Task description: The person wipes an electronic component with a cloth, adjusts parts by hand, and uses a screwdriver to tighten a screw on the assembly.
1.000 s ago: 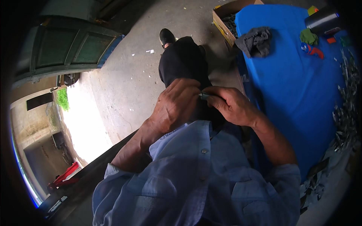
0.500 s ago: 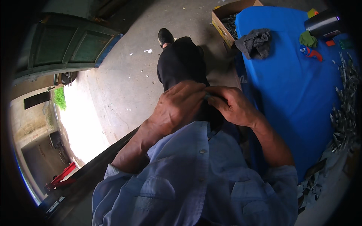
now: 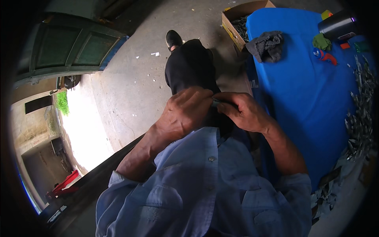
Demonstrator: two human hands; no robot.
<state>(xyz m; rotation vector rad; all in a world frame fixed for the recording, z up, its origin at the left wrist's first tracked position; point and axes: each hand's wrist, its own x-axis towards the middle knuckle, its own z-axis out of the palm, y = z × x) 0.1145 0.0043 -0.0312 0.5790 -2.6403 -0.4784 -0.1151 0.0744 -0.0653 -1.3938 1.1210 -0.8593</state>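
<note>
Over my lap, both hands meet at a small greyish, shiny piece (image 3: 215, 103), mostly hidden by fingers, so its kind cannot be made out. My right hand (image 3: 246, 112) pinches it between thumb and forefinger. My left hand (image 3: 185, 110) is closed with its fingers curled against the piece's other side; its fingertips are out of sight. Dark trousers (image 3: 189, 65) lie beneath the hands.
A blue-covered table (image 3: 306, 102) stands at my right, bearing a grey cloth (image 3: 266, 46), a dark cylinder (image 3: 337, 24), a green cloth (image 3: 321, 42) and a red-and-blue object (image 3: 325, 56). Thin metallic pieces (image 3: 361, 114) lie heaped along its right side. Beyond sits a cardboard box (image 3: 231, 29).
My left hand has shifted slightly left, and a little more of the small piece shows between the hands. My right hand stays almost in place.
</note>
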